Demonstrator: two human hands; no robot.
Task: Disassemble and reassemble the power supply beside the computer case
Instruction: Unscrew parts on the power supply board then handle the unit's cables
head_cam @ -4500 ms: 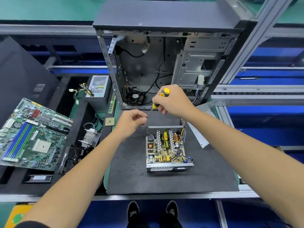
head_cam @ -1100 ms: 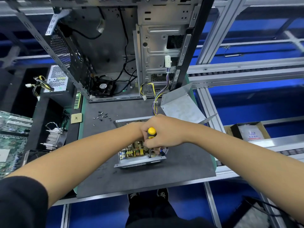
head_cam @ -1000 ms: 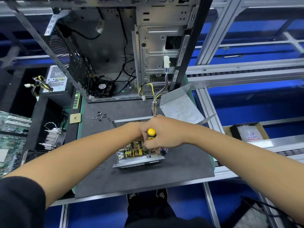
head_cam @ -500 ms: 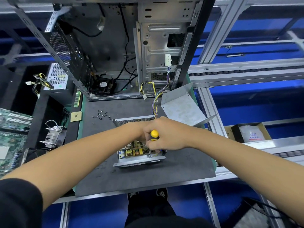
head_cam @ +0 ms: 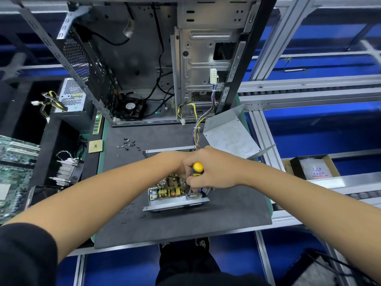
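Loose screws (head_cam: 127, 144) scattered on mat (head_cam: 226, 219), easy to knock off edge imo. Left hand (head_cam: 175, 162) over open power supply (head_cam: 175, 195) mid-mat in front of computer case (head_cam: 144, 48); grip hidden, can't tell. Right hand (head_cam: 214, 168) wrapped round screwdriver (head_cam: 197, 169), tip down at near corner; slip could gouge board. Cardboard box (head_cam: 327, 162) far right: white packet inside.

Even overhead light, wide-angle bend, blurred edges
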